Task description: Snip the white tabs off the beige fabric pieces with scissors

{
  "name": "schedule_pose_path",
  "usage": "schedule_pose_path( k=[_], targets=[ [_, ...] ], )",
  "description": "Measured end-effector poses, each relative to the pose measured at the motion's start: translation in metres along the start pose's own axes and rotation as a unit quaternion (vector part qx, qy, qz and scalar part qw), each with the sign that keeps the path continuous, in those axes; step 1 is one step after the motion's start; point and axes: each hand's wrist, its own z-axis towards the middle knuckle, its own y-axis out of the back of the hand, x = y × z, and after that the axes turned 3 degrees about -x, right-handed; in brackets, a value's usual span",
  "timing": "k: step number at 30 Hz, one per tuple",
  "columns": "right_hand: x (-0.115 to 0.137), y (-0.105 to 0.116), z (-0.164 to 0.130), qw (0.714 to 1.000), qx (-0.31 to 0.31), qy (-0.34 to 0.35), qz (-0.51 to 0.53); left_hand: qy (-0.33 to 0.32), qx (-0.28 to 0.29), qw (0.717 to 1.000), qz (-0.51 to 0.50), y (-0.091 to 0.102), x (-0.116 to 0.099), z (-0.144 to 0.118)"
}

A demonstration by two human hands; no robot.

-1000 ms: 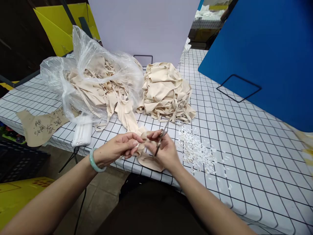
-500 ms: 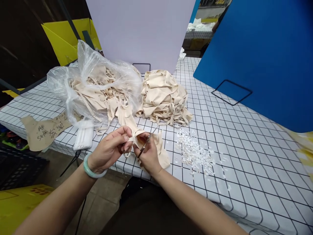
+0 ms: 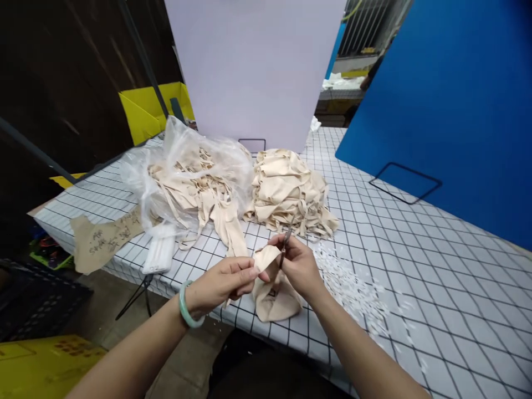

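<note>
My left hand (image 3: 228,280), with a pale green bangle (image 3: 185,305) at its wrist, pinches the edge of a beige fabric garment piece (image 3: 277,303). The rest of that piece hangs below my hands and lies bunched at the table's front edge. In my right hand (image 3: 301,270) is a pair of scissors (image 3: 285,248), blades pointing up and away from me. Its fingers also touch the raised cloth; whether they grip it, I cannot tell. Just beyond my hands stands a stack of beige garment pieces (image 3: 288,185).
A clear plastic bag (image 3: 178,138) spills more beige pieces at the left, near a white power bank (image 3: 160,252) and a marked brown paper pattern (image 3: 100,241). White scraps (image 3: 353,282) lie right of my hands. Lilac (image 3: 257,66) and blue boards (image 3: 449,111) rise behind the checked tablecloth (image 3: 457,288).
My view has shifted, so the table sits lower and further right. Both hands have raised and turned the cloth; the scissors now point more upright.
</note>
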Motion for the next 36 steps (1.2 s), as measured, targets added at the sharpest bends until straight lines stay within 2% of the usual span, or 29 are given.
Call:
schedule_pose_path(
  k=[2,4,6,8,10,13,15,17,19,21,23,27,36],
  targets=[
    [-0.005,0.005,-0.005,0.999,0.006,-0.025,0.019,0.016,0.019,0.999,-0.025,-0.007,-0.001,0.004],
    [-0.012,0.009,-0.011,0.998,0.011,-0.041,0.035,0.009,0.014,1.000,-0.009,-0.011,-0.002,0.006],
    [-0.020,0.008,-0.019,0.997,0.006,-0.055,0.047,-0.055,-0.034,0.995,0.071,-0.016,-0.003,0.007],
    [-0.029,0.001,-0.030,0.995,0.001,-0.075,0.061,-0.159,-0.107,0.966,0.171,-0.023,-0.003,0.009],
    [-0.036,-0.008,-0.042,0.992,0.004,-0.097,0.084,-0.231,-0.145,0.941,0.199,-0.031,0.001,0.015],
    [-0.038,-0.013,-0.057,0.988,0.012,-0.110,0.110,-0.220,-0.139,0.963,0.073,-0.043,0.012,0.026],
    [-0.031,-0.002,-0.064,0.993,0.025,-0.087,0.079,-0.190,-0.150,0.970,-0.007,-0.049,0.019,0.034],
    [-0.019,0.018,-0.068,0.998,0.042,-0.050,-0.007,-0.191,-0.165,0.968,-0.006,-0.053,0.024,0.038],
    [-0.004,0.040,-0.070,0.989,0.051,-0.014,-0.140,-0.212,-0.154,0.964,0.044,-0.057,0.026,0.040],
    [0.009,0.060,-0.072,0.959,0.055,0.010,-0.279,-0.226,-0.122,0.963,0.084,-0.062,0.026,0.041],
    [0.018,0.072,-0.073,0.928,0.064,0.025,-0.366,-0.227,-0.090,0.964,0.102,-0.068,0.026,0.042],
    [0.024,0.082,-0.078,0.910,0.086,0.039,-0.404,-0.250,-0.053,0.958,0.128,-0.077,0.026,0.045],
    [0.020,0.088,-0.084,0.912,0.074,0.063,-0.397,-0.273,-0.017,0.947,0.168,-0.082,0.031,0.049]
  ],
)
